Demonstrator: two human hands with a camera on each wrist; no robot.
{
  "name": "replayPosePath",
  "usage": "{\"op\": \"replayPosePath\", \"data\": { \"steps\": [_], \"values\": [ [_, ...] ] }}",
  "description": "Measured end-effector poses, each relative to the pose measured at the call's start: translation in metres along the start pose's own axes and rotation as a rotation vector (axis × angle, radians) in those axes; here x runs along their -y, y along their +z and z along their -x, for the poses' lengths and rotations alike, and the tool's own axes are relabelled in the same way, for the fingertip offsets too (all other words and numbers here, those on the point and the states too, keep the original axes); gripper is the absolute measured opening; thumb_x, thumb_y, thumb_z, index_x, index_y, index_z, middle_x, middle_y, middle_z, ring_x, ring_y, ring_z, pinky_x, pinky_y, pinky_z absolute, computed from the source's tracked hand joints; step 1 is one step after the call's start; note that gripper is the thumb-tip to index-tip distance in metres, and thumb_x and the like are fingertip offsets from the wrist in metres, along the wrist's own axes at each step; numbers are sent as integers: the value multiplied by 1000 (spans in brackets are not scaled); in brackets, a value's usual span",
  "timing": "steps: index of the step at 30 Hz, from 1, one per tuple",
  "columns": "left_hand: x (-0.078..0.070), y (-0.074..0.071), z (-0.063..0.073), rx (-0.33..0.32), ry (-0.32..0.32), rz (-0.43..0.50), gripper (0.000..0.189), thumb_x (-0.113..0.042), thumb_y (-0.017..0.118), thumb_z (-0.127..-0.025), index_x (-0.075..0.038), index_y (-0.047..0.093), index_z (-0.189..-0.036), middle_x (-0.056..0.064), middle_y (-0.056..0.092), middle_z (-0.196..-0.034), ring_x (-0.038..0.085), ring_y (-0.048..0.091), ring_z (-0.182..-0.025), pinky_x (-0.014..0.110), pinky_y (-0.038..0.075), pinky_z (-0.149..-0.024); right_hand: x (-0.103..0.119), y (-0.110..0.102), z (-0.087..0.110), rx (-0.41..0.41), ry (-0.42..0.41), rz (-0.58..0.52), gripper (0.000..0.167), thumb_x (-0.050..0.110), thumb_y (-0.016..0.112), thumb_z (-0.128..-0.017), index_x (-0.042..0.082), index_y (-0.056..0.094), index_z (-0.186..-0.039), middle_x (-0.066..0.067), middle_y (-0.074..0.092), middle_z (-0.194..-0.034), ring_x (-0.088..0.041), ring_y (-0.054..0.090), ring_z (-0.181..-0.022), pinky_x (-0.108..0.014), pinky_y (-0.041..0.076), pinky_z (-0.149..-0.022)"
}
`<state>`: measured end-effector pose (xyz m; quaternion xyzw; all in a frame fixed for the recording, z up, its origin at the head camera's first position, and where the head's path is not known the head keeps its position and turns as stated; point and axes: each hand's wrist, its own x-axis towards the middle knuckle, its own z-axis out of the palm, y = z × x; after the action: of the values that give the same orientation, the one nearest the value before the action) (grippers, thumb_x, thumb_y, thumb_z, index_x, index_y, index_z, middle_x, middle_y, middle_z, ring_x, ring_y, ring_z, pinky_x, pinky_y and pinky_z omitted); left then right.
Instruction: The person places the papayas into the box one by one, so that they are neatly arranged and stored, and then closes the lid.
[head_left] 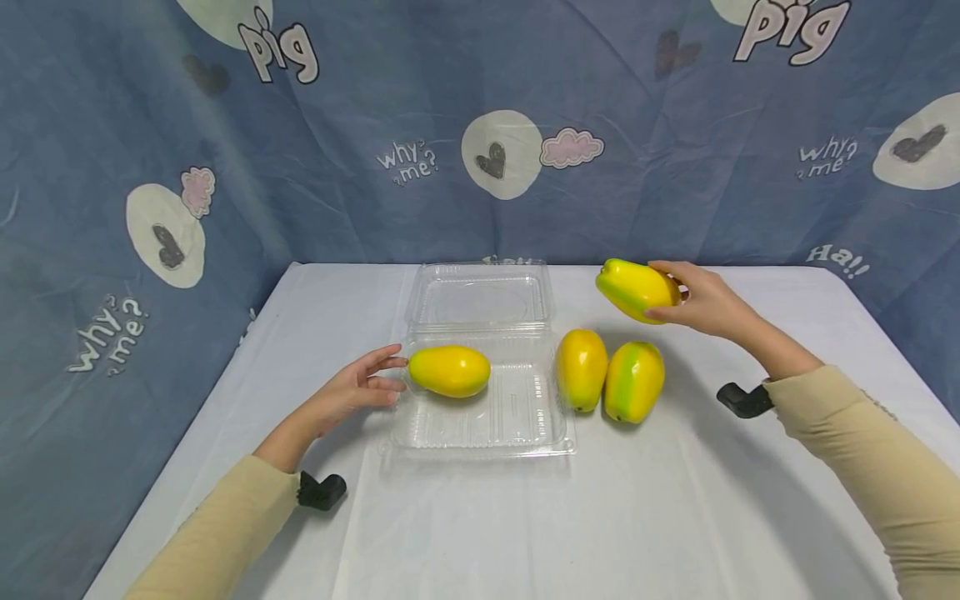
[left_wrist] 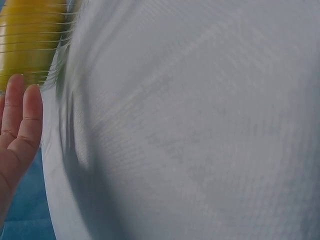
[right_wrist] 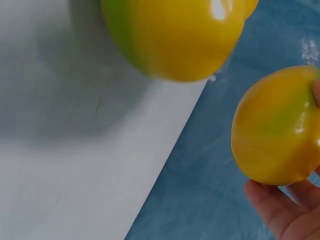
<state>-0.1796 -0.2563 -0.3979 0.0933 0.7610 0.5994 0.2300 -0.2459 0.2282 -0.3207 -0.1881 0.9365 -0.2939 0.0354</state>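
Note:
My right hand (head_left: 701, 298) holds a yellow papaya (head_left: 637, 289) with green streaks between thumb and fingers, raised over the back right of the table. The right wrist view shows the fingers (right_wrist: 272, 205) around this held papaya (right_wrist: 275, 127). Another papaya (head_left: 450, 372) lies sideways in the base of a clear plastic clamshell box (head_left: 480, 429). Beside that fruit, at the box's left side, my left hand (head_left: 358, 385) has its fingers extended and holds nothing. Two more papayas, one yellow (head_left: 582, 369) and one green-striped (head_left: 634, 382), rest side by side right of the box.
The clamshell's lid (head_left: 480, 296) lies folded back toward the rear edge of the white-covered table (head_left: 465, 533). Behind and left hangs a blue printed cloth (head_left: 337, 100). Black mounts (head_left: 321, 492) stick out near both sleeves.

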Motion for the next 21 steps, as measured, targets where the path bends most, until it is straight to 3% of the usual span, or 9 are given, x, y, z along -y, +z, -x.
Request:
{"op": "replayPosePath", "data": {
  "steps": [11,21],
  "values": [
    [1,-1,-1,1,7,-5,79,-8,62,-84,-6,14,-146,21,24,-145,12,55,-105,21,48,-81,28,10,-4,7,-30,-73,68,21,68,-82,1,36,-137,-19,48,-125,-32,47,-106,-48,43,-87],
    [0,0,0,2,12,-4,79,-8,63,-84,-6,15,-146,21,24,-145,19,54,-109,21,48,-82,46,27,-9,64,-106,-107,70,23,69,-81,1,35,-138,-17,47,-127,-29,46,-105,-48,42,-91]
  ]
}}
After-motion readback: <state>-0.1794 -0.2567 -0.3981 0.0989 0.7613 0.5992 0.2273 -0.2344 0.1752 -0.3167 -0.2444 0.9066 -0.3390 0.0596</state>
